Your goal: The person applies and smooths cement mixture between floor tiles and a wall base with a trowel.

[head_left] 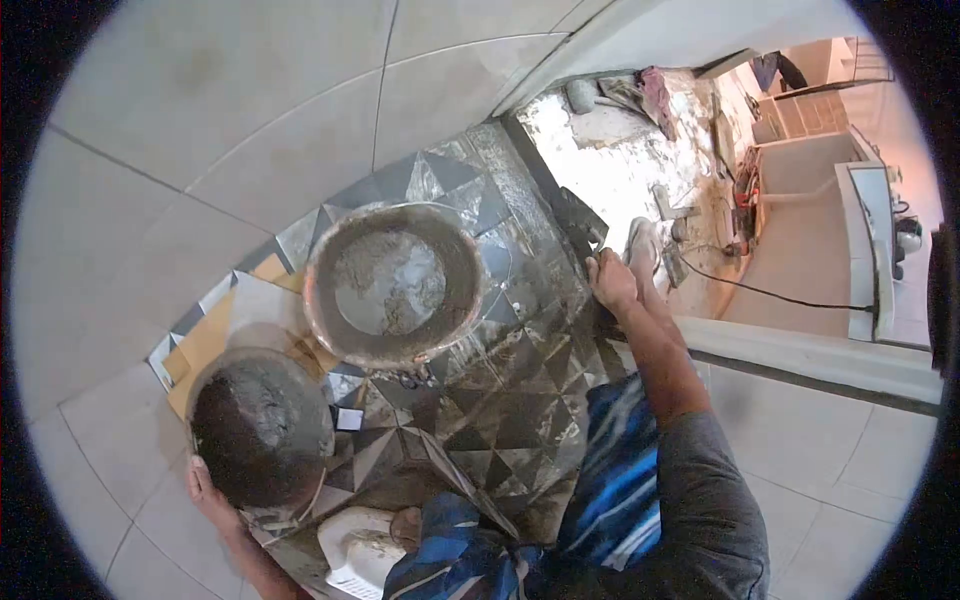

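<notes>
My left hand (212, 497) is closed on the rim of a dark bucket (225, 365) at the lower left, which has wet grey mortar (262, 405) in it. At the doorway's edge my right hand (613, 283) grips a trowel by its handle; the dark blade (578, 218) points up and away. Between the two hands stands a wide round tub (325, 335), its rim smeared, with grey mortar (390, 285) and some watery patches inside. The fingers under the bucket's rim are hidden.
Patterned triangle tiles (520, 375) cover the floor, wet and smeared. A small white square (350, 419) lies near the bucket. A white ceramic fixture (355, 545) is by my legs. Beyond the doorway are a black cord (770, 293), a pinkish cloth (655, 98) and tools.
</notes>
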A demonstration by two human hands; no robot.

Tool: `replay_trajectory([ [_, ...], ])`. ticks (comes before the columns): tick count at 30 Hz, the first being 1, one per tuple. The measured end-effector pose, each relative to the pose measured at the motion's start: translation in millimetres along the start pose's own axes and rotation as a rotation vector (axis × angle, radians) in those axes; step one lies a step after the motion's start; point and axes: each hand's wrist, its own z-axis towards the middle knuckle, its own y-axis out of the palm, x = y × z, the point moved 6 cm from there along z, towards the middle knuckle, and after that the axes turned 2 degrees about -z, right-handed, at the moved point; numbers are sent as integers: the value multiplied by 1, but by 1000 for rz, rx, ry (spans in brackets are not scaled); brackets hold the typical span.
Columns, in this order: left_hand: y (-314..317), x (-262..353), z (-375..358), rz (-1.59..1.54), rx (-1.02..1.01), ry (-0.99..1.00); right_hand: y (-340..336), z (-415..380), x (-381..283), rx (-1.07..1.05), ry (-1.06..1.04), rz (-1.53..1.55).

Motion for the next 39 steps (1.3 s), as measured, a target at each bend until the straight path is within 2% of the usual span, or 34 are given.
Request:
replay_trajectory([
  [1, -6, 4, -1, 4, 7, 21, 2, 7, -3, 6, -1, 22],
  [3, 1, 8, -7, 61, -205, -16, 18, 24, -5, -129, 23, -62],
  [4, 18, 32, -15, 82, -212, 2, 21, 29, -6, -139, 35, -38],
  [6, 45, 63, -38, -116, -102, -66, 22, 45, -4, -121, -42, -39],
  [10, 33, 27, -23, -71, -181, 35, 19, 94, 0, -125, -76, -159],
  [12, 25, 15, -20, 49, -83, 78, 9, 106, -10, -291, -130, -227],
  [13, 18, -2, -17, 49, -88, 76, 5, 113, -14, -267, -94, -280],
  [15, 2, -24, -5, 177, -118, 229, -14, 118, -15, -263, -114, -312],
  [16, 12, -5, -13, 174, -115, 229, -27, 117, -19, -256, -141, -347],
  [18, 44, 46, -39, 14, -96, -9, -56, 107, -21, -181, -128, -310],
  [21, 35, 37, -30, 14, -165, 36, -92, 82, -17, -175, -57, -238],
  [24, 32, 31, -27, -23, -138, 15, -108, 45, -19, -89, -15, -222],
  [26, 33, 28, -29, 49, -83, 46, -51, 43, 15, -133, 85, -85],
  [27, 30, 31, -30, 129, -24, 75, -60, 17, -4, -223, 78, -31],
  [28, 31, 37, -33, 129, -21, 90, -45, 9, -2, -217, 78, -17],
  [30, 44, 43, -39, -33, -151, 23, 2, 10, 8, -260, 92, 61],
  [33, 45, 41, -35, 7, -189, 30, 45, 13, 14, -180, 90, 136],
  [36, 50, 46, -41, -18, -146, -6, 73, 28, 24, -231, 148, 141],
  [37, 54, 52, -46, 1, -166, 1, 74, 26, 25, -171, 140, 175],
  [39, 67, 69, -50, 61, -173, 111, 79, 16, 29, -120, 174, 225],
])
